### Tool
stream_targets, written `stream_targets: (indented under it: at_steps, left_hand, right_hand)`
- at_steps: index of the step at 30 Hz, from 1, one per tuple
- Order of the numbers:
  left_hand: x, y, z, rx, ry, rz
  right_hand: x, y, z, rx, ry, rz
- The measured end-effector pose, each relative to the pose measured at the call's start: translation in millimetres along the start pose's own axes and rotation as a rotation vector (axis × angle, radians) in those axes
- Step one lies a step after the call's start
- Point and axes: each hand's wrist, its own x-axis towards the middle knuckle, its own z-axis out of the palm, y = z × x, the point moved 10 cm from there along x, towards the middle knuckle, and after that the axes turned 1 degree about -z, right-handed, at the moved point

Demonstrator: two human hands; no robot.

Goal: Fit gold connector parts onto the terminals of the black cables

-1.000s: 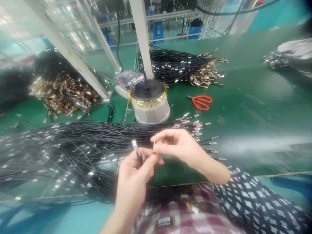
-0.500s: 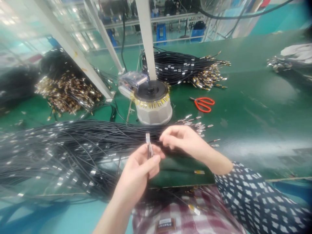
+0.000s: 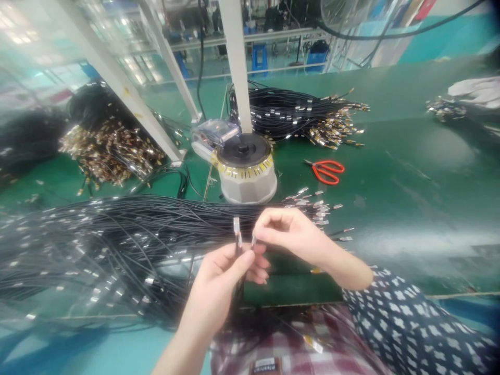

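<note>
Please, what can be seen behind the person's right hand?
Behind the right hand, black cables run leftward, and silver cable ends show past its upper edge on the green table. The stretch covered by the hand cannot be seen.

A black cable (image 3: 236,249) stands nearly upright in the left grip (image 3: 221,273), its silvery connector (image 3: 236,225) poking above; a slim silvery tip (image 3: 253,241) is pinched by the right grip (image 3: 287,227).

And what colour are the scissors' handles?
The handles are orange-red, seen best in the head view.
</note>
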Motion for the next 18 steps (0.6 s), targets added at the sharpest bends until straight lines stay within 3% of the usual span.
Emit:
stream_targets:
  at_steps: [6, 10, 12, 15, 18]
  left_hand:
    - [4.5, 1.3, 2.3, 0.039, 0.009, 0.02]
    - [4.3, -1.7, 2.0, -0.046, 0.054, 0.008]
    - [3.4, -1.7, -2.9, -0.071, 0.117, 0.008]
    - [2.1, -2.1, -7.1, -0.092, 0.171, 0.004]
    - [1.6, -4.4, -7.1, -0.101, 0.174, -0.007]
  right_hand:
    - [-2.5, 5.8, -5.0, -0.015, 0.138, 0.009]
    - [3.2, -0.4, -9.3, -0.086, 0.112, -0.001]
    - [10.9, -14.4, -33.6, -0.198, 0.22, -0.066]
    - [20.9, -47.4, -91.3, -0.382, 0.555, -0.219]
    - [45.2, -66.0, -128.2, -0.441, 0.662, -0.266]
